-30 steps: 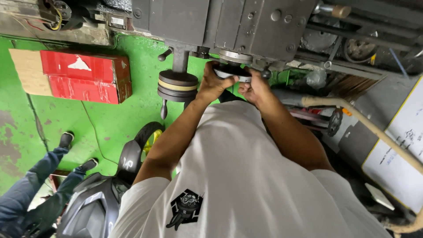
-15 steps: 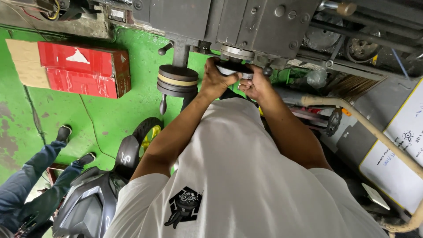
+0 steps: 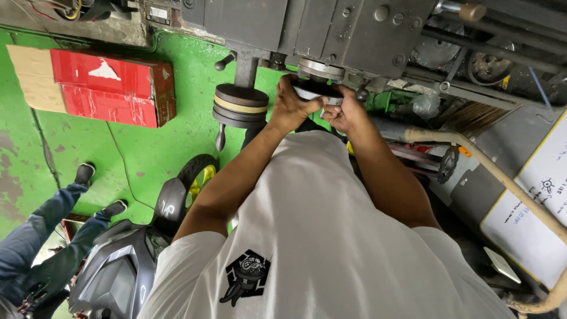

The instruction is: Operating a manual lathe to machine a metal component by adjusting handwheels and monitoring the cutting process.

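Observation:
Both my hands are raised to a round metal disc with a dark rim, which sits under the spindle of a big grey machine. My left hand wraps around the disc's left side. My right hand grips its right side from below, fingers curled on the rim. The hands almost touch each other. My white shirt with a black emblem fills the lower part of the view and hides what lies below the disc.
A black handwheel with a tan band hangs just left of my left hand. A red cardboard box lies on the green floor. A motorcycle and another person's legs in jeans are at the lower left. A whiteboard and a beige pipe stand on the right.
Both hands have stayed on the disc, with small shifts of the fingers. The view has drifted slightly, so the machine and box sit a little higher in the frame.

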